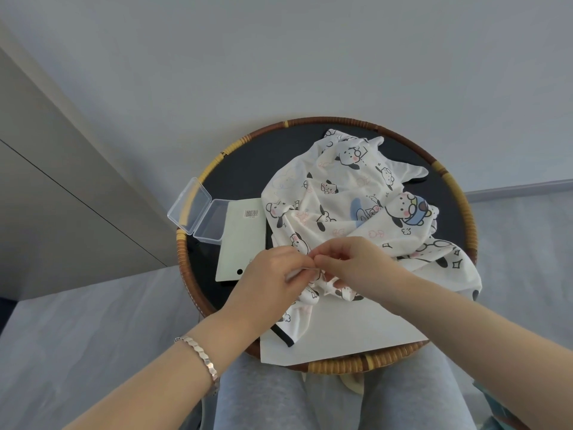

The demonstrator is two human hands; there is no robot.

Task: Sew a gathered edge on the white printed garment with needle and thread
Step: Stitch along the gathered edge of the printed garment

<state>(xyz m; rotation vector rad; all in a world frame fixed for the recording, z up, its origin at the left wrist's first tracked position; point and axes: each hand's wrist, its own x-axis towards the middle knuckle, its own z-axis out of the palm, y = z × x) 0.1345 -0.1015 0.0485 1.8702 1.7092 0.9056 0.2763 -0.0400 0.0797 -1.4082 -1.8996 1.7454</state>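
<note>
The white garment (347, 193) printed with cartoon dogs lies bunched on a round dark tabletop with a woven rattan rim (328, 121). Its near edge is gathered under both hands. My left hand (273, 274) pinches a fold of that edge, fingers curled round the cloth. My right hand (353, 265) meets it fingertip to fingertip, and a thin needle (305, 268) shows between them. Which fingers hold the needle is hard to tell. No thread is visible.
An open clear plastic box (198, 212) sits at the table's left edge. A pale card with a barcode (240, 240) lies beside it. A white sheet (341, 330) lies under the garment near me. My knees in grey trousers are below the table.
</note>
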